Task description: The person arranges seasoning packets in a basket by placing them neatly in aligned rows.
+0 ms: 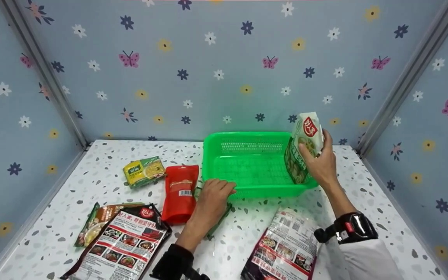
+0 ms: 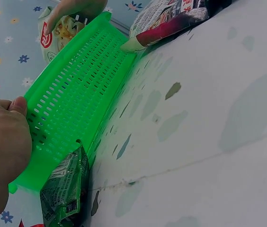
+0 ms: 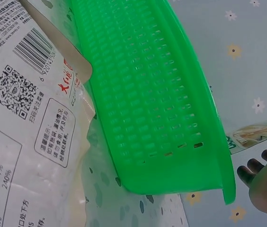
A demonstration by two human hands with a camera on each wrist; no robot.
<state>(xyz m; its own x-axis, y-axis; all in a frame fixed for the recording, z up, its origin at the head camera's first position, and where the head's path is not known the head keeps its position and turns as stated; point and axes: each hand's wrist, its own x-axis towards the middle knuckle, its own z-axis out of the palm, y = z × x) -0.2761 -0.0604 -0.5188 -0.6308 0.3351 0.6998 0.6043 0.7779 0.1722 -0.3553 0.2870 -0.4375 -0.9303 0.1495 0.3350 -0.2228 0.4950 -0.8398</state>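
A green plastic basket point(image 1: 255, 191) with perforated sides stands on the speckled table against the back wall. My left hand point(image 1: 212, 200) grips its front rim near the left corner, the thumb on the rim in the left wrist view. At the basket's right end my right hand point(image 1: 321, 163) holds a white-and-green food packet point(image 1: 295, 163) upright, thumb on the front and fingers behind. The packet's lower end is inside the basket; the rest of the basket floor shows bare green. A dark green packet point(image 2: 65, 189) lies under my left hand, beside the basket's front wall, mostly hidden in the head view.
Left of the basket lie a red pouch point(image 1: 180, 194) and a yellow-green packet point(image 1: 144, 172). Nearer, a large black-edged bag point(image 1: 125, 245) overlaps a brown-and-green packet point(image 1: 93, 225). Another large bag point(image 1: 284, 245) lies in front of the basket. Patterned walls point(image 1: 224, 77) enclose the table.
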